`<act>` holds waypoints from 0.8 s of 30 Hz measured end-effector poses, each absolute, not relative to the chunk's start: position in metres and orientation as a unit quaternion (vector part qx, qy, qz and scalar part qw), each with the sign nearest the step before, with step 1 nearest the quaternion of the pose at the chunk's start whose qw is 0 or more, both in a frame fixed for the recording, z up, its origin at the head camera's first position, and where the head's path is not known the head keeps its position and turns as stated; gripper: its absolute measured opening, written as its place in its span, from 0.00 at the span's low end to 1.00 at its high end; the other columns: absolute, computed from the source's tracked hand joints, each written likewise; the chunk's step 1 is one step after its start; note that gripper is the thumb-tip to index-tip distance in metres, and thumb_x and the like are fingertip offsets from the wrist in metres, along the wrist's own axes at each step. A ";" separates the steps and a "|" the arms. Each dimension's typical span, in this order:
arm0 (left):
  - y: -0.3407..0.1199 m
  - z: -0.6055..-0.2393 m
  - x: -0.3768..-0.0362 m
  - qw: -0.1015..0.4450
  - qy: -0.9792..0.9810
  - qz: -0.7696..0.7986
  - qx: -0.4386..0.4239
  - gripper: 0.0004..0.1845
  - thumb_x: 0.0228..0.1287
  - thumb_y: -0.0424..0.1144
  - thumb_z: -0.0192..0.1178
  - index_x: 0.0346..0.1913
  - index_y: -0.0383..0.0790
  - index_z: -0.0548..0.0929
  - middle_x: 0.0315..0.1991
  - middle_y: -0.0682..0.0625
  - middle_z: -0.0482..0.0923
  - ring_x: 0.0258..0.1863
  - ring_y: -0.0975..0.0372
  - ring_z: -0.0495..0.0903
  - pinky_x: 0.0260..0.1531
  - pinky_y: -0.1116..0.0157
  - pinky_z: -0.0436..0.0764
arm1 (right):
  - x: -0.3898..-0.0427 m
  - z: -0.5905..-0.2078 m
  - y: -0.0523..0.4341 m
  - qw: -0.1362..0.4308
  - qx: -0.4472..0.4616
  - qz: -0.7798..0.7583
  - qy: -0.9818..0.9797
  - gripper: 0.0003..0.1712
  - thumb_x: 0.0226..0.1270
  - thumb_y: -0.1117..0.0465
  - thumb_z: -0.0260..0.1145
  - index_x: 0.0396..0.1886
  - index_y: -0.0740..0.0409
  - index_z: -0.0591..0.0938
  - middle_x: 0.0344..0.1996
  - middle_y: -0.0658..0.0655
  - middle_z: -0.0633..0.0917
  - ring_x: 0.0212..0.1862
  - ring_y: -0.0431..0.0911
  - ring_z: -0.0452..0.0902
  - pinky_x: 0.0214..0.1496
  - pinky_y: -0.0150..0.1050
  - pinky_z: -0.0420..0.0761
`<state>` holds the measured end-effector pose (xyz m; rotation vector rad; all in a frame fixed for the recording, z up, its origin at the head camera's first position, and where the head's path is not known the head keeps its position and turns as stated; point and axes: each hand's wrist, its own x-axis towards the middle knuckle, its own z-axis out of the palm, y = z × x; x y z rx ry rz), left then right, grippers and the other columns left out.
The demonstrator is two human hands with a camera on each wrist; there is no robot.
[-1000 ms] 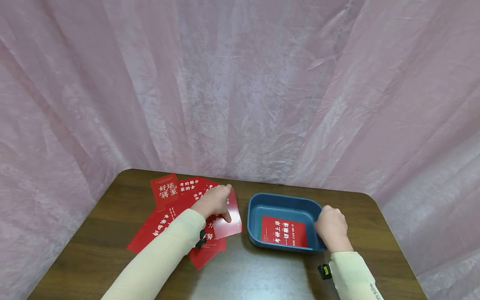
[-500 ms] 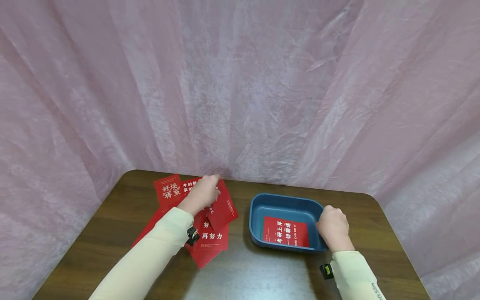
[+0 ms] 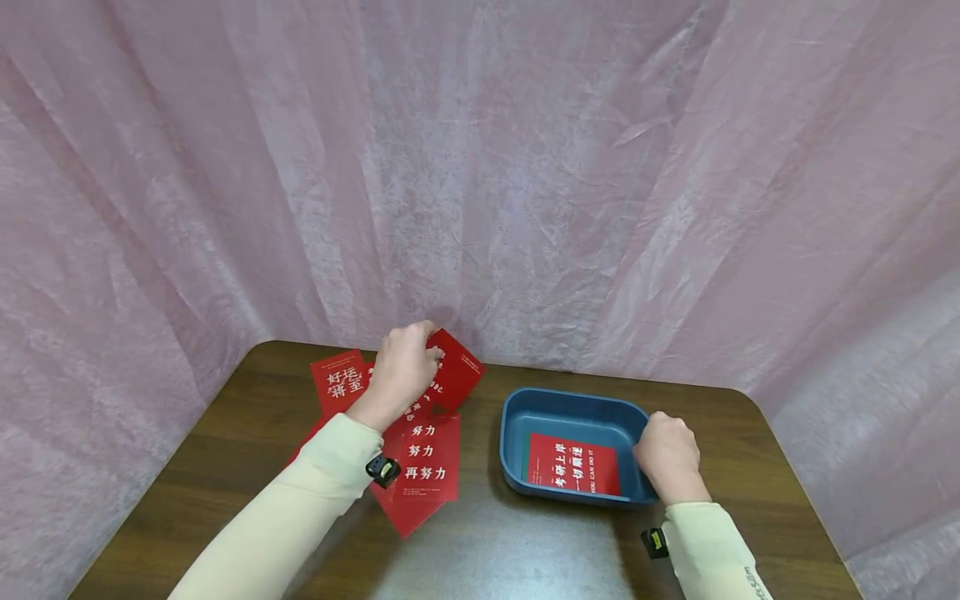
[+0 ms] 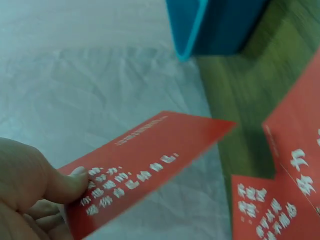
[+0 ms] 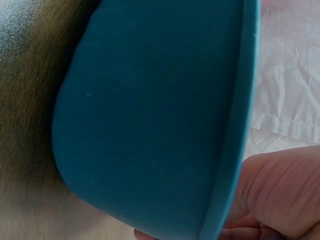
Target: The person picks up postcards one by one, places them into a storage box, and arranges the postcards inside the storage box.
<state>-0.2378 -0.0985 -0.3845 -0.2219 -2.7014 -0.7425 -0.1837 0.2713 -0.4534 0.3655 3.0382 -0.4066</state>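
Card (image 4: pixel 150 157), one; in left grip (image 3: pixel 401 367)

Cream sleeves (image 3: pixel 288 517), black wrist cameras (image 3: pixel 383 471)

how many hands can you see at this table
2. The left hand pinches a red card near other cards; the right hand grips the right end of the blue tray. No other hands show.

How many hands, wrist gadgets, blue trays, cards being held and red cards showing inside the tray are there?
Left hand and right hand: 2 hands
Left gadget and right gadget: 2 wrist gadgets
Blue tray: 1
Held card: 1
Tray card: 1 showing
Total: 7
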 end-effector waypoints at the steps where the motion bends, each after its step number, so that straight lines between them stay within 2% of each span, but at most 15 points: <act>1: -0.096 -0.382 -0.237 0.169 -0.943 -0.275 -0.079 0.14 0.53 0.33 0.67 0.44 0.41 0.81 0.36 0.47 0.84 0.34 0.56 0.82 0.32 0.59 0.80 | -0.184 -0.453 0.271 0.028 0.119 -0.133 0.984 0.14 0.53 0.65 0.61 0.34 0.75 0.77 0.26 0.72 0.81 0.22 0.56 0.77 0.20 0.51 0.79; 7: -0.078 -0.373 -0.229 0.170 -0.918 -0.351 -0.076 0.15 0.50 0.35 0.70 0.42 0.39 0.81 0.27 0.51 0.80 0.23 0.63 0.76 0.23 0.68 0.76 | -0.184 -0.454 0.272 0.027 0.119 -0.136 0.983 0.12 0.53 0.66 0.60 0.32 0.74 0.78 0.25 0.71 0.81 0.22 0.56 0.77 0.18 0.48 0.77; 13: -0.062 -0.374 -0.221 0.174 -0.890 -0.415 -0.079 0.17 0.49 0.36 0.71 0.43 0.38 0.81 0.26 0.51 0.76 0.19 0.63 0.72 0.20 0.70 0.75 | -0.184 -0.454 0.272 0.024 0.119 -0.133 0.984 0.12 0.53 0.65 0.60 0.31 0.74 0.78 0.25 0.71 0.81 0.22 0.57 0.77 0.19 0.49 0.77; 21: -0.038 -0.386 -0.215 0.155 -0.868 -0.464 -0.089 0.11 0.54 0.37 0.68 0.41 0.40 0.82 0.30 0.51 0.82 0.25 0.65 0.79 0.26 0.69 0.78 | -0.185 -0.453 0.272 0.027 0.124 -0.138 0.982 0.12 0.52 0.66 0.60 0.32 0.74 0.78 0.26 0.72 0.80 0.23 0.57 0.77 0.19 0.50 0.77; 24: -0.029 -0.390 -0.212 0.144 -0.859 -0.483 -0.095 0.10 0.54 0.37 0.68 0.39 0.40 0.83 0.30 0.50 0.82 0.25 0.66 0.80 0.27 0.70 0.79 | -0.185 -0.454 0.272 0.022 0.123 -0.136 0.983 0.12 0.52 0.65 0.60 0.32 0.74 0.78 0.26 0.72 0.81 0.23 0.57 0.77 0.19 0.50 0.77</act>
